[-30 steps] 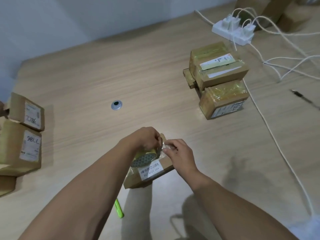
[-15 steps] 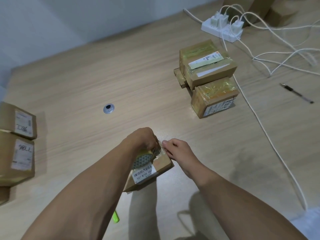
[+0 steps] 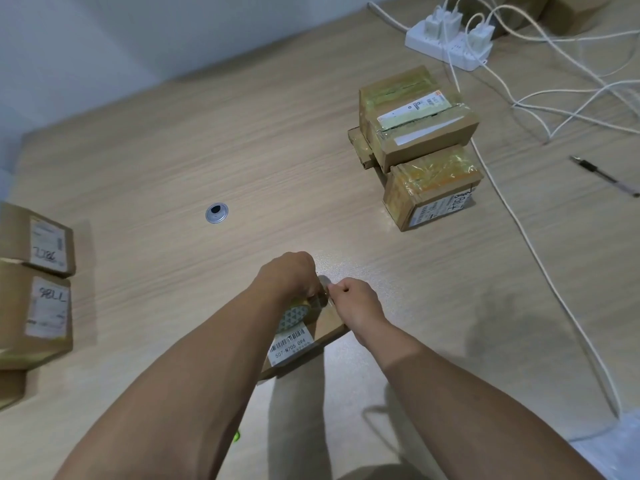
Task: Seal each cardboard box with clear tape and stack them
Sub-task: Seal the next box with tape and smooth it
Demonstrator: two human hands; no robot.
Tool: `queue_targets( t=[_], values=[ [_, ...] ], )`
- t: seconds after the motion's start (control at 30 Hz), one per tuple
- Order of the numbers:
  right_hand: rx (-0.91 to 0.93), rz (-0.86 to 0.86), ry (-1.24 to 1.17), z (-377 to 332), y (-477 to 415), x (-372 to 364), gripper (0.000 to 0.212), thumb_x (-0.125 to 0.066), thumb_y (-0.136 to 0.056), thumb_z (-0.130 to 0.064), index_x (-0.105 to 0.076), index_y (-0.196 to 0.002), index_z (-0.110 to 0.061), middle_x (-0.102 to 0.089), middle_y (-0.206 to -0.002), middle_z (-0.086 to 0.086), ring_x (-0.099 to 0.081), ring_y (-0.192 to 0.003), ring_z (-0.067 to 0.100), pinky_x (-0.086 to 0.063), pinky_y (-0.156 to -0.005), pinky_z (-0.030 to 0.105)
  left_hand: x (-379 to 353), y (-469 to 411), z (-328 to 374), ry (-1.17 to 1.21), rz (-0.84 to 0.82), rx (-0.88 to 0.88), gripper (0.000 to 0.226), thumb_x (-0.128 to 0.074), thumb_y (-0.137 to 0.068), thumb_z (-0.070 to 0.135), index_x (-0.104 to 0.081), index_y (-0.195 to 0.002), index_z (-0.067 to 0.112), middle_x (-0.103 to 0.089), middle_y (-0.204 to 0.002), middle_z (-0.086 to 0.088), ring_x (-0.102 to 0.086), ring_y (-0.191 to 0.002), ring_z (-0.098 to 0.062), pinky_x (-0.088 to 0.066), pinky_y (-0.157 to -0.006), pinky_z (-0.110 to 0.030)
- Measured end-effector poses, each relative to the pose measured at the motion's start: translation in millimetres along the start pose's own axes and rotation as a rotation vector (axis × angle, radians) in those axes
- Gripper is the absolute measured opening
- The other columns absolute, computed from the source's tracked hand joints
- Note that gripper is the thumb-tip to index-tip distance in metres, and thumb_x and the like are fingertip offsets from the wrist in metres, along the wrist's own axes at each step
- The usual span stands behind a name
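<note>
Left hand (image 3: 287, 277) is holding the tape roll (image 3: 293, 315) in its grip against the labelled box (image 3: 313, 337); right hand (image 3: 358, 303) grip is pinching the clear tape end (image 3: 325, 284).

1. A pale wood-grain bench (image 3: 173, 150) fills the view, and there's a round metal grommet (image 3: 216, 213) set into it.
2. Beyond the grommet, the bench's far edge meets a plain bluish-white wall (image 3: 104, 39).
3. Far right of the grommet, up toward the wall, sits a white power strip (image 3: 464, 60) loaded with plugs, with white cables (image 3: 541, 265) trailing across the bench.
4. The light is soft and even. A dim shadow (image 3: 502, 334) pools right of the grommet, on the near side.
</note>
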State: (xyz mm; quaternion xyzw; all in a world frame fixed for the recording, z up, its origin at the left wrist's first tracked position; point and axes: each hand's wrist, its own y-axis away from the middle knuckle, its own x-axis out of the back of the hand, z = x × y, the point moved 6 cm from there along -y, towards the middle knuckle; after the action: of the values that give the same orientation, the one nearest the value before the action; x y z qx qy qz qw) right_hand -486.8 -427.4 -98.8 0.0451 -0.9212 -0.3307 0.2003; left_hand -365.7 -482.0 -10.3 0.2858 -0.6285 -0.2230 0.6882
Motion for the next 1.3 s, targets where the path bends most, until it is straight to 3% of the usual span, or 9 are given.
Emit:
queue_targets(
  t=[0.1,0.17,0.3,0.47,0.57,0.77,0.9,1.0,1.3],
  values=[
    [0.024,0.076,0.121,-5.7,1.3,5.7,0.022,-0.056,-0.095,-0.051,-0.058,-0.097,-0.029,-0.061,-0.098,-0.008,-0.061,-0.092,0.018,-0.056,-0.083,0.041,1.0,1.0,1.8,-0.040,0.057,-0.018,0.017,-0.068,-0.084,0.019,-0.057,-0.071,0.016,-0.062,-0.078,-0.005,-0.065,-0.081,-0.026,-0.051,-0.069,-0.033],
    [0.116,0.177,0.195,-14.8,3.5,13.3,0.025,-0.062,-0.093,-0.048,-0.054,-0.111,-0.031,-0.055,-0.113,-0.007,-0.058,-0.105,0.019,-0.055,-0.088,0.043,1.6,3.0,3.5,-0.068,0.098,-0.034,0.022,-0.065,-0.087,0.020,-0.052,-0.069,0.018,-0.057,-0.076,-0.003,-0.062,-0.079,-0.027,-0.048,-0.066,-0.032],
    [0.265,0.184,0.239,-33.2,9.7,6.7,0.005,-0.051,-0.101,-0.036,-0.054,-0.105,-0.034,-0.058,-0.110,-0.013,-0.058,-0.097,0.016,-0.054,-0.084,0.042,1.3,6.1,4.9,-0.087,0.154,-0.058,0.027,-0.058,-0.092,0.021,-0.047,-0.067,0.017,-0.051,-0.073,-0.002,-0.056,-0.074,-0.026,-0.043,-0.064,-0.032],
    [0.265,0.126,0.220,-25.8,14.5,-9.1,0.013,-0.042,-0.105,-0.030,-0.055,-0.101,-0.030,-0.058,-0.104,-0.010,-0.058,-0.094,0.017,-0.055,-0.085,0.044,7.5,11.4,-2.3,0.044,0.205,-0.071,0.020,-0.062,-0.089,0.026,-0.056,-0.075,0.012,-0.058,-0.078,-0.005,-0.057,-0.069,-0.022,-0.042,-0.058,-0.030],
    [0.317,0.134,0.298,-28.6,18.0,-12.7,0.019,-0.041,-0.105,-0.022,-0.057,-0.116,-0.024,-0.058,-0.114,-0.004,-0.058,-0.099,0.020,-0.055,-0.086,0.044,16.1,17.1,-12.6,0.244,0.230,-0.104,0.020,-0.060,-0.088,0.033,-0.066,-0.095,0.015,-0.066,-0.094,-0.006,-0.061,-0.085,-0.024,-0.045,-0.066,-0.031],
    [0.392,0.160,0.345,-39.1,14.6,-16.8,0.039,-0.047,-0.102,-0.018,-0.050,-0.137,-0.035,-0.047,-0.129,-0.004,-0.046,-0.115,0.020,-0.048,-0.097,0.042,0.2,46.0,-47.5,0.624,0.224,-0.230,0.020,-0.060,-0.093,0.047,-0.070,-0.090,0.030,-0.070,-0.092,0.011,-0.063,-0.086,-0.010,-0.048,-0.073,-0.029],
    [0.343,0.067,0.164,-49.8,2.2,-24.7,0.043,-0.044,-0.099,-0.013,-0.065,-0.120,-0.043,-0.044,-0.127,-0.016,-0.047,-0.118,0.016,-0.047,-0.101,0.038,-22.0,63.1,-84.2,0.939,0.300,-0.213,0.022,-0.055,-0.084,0.050,-0.068,-0.092,0.033,-0.070,-0.088,0.014,-0.064,-0.085,-0.010,-0.050,-0.079,-0.035],
    [0.295,-0.020,0.070,-59.0,1.1,-24.9,0.039,-0.045,-0.094,-0.012,-0.067,-0.102,-0.043,-0.051,-0.128,-0.017,-0.054,-0.117,0.011,-0.045,-0.103,0.036,-37.6,70.4,-96.7,1.111,0.268,-0.209,0.028,-0.058,-0.078,0.053,-0.067,-0.075,0.027,-0.062,-0.069,0.008,-0.057,-0.070,-0.015,-0.043,-0.072,-0.037],
    [0.409,-0.121,0.085,-63.4,2.5,-43.9,0.024,-0.050,-0.104,-0.025,-0.071,-0.114,-0.022,-0.069,-0.110,-0.008,-0.061,-0.108,0.015,-0.046,-0.092,0.028,-53.1,69.0,-107.5,1.184,0.285,-0.195,0.035,-0.060,-0.083,0.045,-0.052,-0.062,0.019,-0.045,-0.057,0.007,-0.043,-0.055,-0.011,-0.034,-0.057,-0.028]
  ],
)
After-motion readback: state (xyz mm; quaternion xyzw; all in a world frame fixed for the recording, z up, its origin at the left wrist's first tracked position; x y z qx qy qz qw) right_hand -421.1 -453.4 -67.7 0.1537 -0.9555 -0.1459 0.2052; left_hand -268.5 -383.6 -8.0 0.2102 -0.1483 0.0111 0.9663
